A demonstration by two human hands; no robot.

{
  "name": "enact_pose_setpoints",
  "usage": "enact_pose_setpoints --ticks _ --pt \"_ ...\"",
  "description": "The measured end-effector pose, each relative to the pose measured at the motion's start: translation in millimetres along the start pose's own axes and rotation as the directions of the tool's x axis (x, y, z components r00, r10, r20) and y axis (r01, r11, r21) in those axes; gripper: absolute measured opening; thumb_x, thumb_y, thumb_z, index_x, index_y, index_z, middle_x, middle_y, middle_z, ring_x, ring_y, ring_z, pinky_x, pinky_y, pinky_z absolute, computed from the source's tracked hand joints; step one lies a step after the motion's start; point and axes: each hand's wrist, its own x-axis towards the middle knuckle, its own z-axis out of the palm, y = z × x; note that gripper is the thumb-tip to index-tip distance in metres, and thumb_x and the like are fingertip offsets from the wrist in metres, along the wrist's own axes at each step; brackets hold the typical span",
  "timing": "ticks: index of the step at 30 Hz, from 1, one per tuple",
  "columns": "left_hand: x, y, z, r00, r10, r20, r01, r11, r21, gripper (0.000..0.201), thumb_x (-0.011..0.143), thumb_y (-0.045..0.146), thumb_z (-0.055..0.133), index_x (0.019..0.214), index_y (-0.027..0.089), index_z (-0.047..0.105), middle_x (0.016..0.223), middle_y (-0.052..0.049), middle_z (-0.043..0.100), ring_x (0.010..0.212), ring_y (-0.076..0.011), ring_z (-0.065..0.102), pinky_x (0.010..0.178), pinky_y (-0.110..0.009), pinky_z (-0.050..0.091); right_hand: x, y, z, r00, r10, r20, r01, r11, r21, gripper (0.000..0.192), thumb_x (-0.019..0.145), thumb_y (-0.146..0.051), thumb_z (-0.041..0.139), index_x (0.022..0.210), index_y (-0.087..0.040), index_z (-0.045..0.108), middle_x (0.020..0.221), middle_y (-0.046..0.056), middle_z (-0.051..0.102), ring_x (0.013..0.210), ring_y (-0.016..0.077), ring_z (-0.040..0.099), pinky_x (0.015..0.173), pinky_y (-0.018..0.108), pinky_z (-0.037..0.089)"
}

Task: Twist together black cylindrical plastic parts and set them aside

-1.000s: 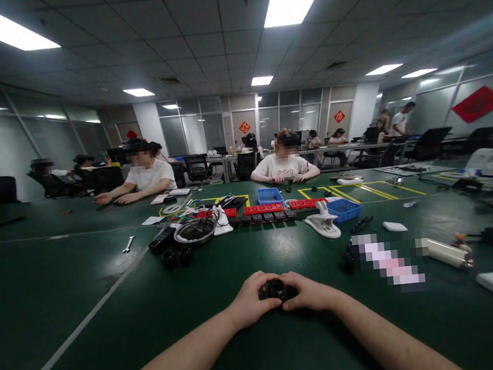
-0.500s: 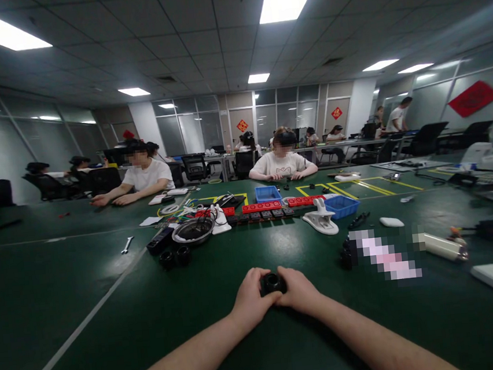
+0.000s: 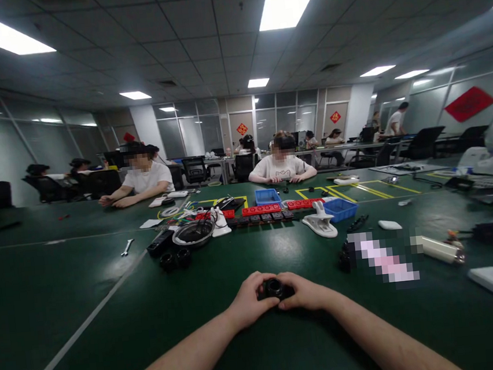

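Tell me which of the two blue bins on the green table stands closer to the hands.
The blue bin on the right, beside the white clamp-like tool. The other blue bin stands farther back, behind the red blocks.

Both hands seem to have lowered the black part (image 3: 275, 288) slightly.

Open-plan office workroom (glass partitions (image 3: 206, 132), long tables (image 3: 64, 284))

Two hands, left (image 3: 249, 299) and right (image 3: 304, 291), hold one black part (image 3: 274, 288). Two black rings (image 3: 176, 259) sit near one bowl (image 3: 192, 233). Two blue bins (image 3: 267, 196), one wrench (image 3: 127, 246).
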Motion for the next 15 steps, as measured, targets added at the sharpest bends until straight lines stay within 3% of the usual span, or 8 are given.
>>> enact_pose_setpoints --ticks 7,15 --pt "-0.1 3.6 -3.9 0.998 0.017 0.063 -0.015 0.999 -0.03 0.041 0.066 0.027 0.062 0.105 0.024 0.051 0.087 0.0 0.046 0.07 -0.0115 0.044 0.061 -0.021 0.037 -1.0 3.0 -5.6 0.995 -0.053 0.087 0.038 0.985 0.17 0.031 0.064 -0.024 0.062 0.094 -0.017 0.059 0.091 0.001 0.055 0.087 0.0183 0.049 0.079 0.029 0.036" --pt "-0.6 6.7 -5.6 0.997 0.016 0.069 -0.016 1.0 -0.013 0.04 0.066 0.027 0.062 0.104 0.023 0.051 0.087 0.0 0.046 0.072 -0.0124 0.045 0.063 -0.022 0.038 -1.2 0.9 -5.8 0.998 -0.023 0.051 0.013 0.982 0.187 0.027 0.061 -0.022 0.064 0.088 -0.016 0.06 0.085 -0.001 0.055 0.082 0.0162 0.049 0.073 0.025 0.038"
